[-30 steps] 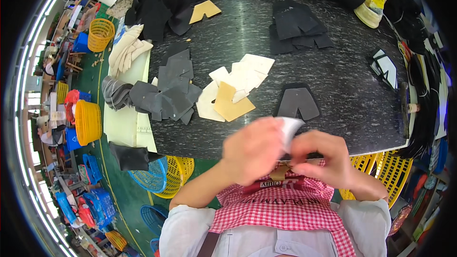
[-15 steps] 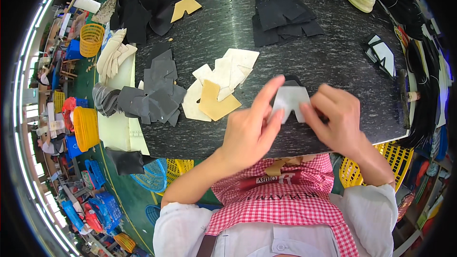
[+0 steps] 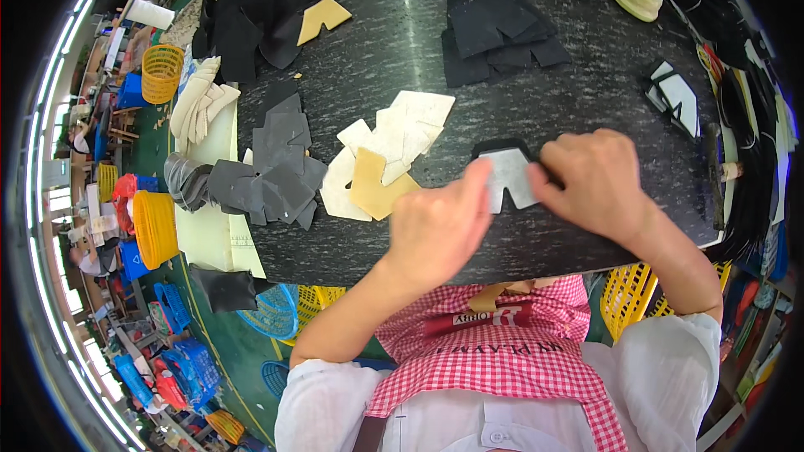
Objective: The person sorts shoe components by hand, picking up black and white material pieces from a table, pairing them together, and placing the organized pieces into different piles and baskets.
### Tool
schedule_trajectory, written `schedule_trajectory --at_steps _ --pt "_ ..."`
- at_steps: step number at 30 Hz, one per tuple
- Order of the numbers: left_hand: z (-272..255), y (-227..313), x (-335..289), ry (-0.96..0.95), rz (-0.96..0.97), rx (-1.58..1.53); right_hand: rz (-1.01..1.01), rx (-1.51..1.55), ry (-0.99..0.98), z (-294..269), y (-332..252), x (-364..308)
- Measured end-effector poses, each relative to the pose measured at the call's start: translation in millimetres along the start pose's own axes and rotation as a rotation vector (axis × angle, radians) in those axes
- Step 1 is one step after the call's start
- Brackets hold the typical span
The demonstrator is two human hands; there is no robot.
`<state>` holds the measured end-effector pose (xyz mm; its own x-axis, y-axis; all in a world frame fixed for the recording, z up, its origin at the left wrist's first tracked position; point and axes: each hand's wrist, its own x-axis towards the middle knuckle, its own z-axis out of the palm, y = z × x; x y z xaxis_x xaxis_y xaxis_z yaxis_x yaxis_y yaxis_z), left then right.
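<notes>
Carefully, left hand and right hand pinching the pale notched piece at nine and three o'clock, we should square it with the black piece at twelve.

The bare left hand has bent fingers and tips up and right. The bare right hand curls, knuckles up, facing left. The bare left forearm and bare right forearm lean inward.

My feed gives me a yellow-lined green floor at eight o'clock, bright windows at nine, a long strip light curving between eleven and eight, and a dark speckled table toward twelve.
</notes>
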<state>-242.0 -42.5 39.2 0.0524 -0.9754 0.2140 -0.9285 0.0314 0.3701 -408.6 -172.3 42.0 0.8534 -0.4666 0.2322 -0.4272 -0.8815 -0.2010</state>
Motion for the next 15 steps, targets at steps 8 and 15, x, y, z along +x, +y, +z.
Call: schedule_trajectory --at_steps 8,15 --pt "-13 -19 41 0.056 0.209 -0.140 -0.220 0.225 0.312 10 64 104" --pt "10 -32 99 0.252 0.359 -0.070 0.063 0.796 0.140 29 84 120"
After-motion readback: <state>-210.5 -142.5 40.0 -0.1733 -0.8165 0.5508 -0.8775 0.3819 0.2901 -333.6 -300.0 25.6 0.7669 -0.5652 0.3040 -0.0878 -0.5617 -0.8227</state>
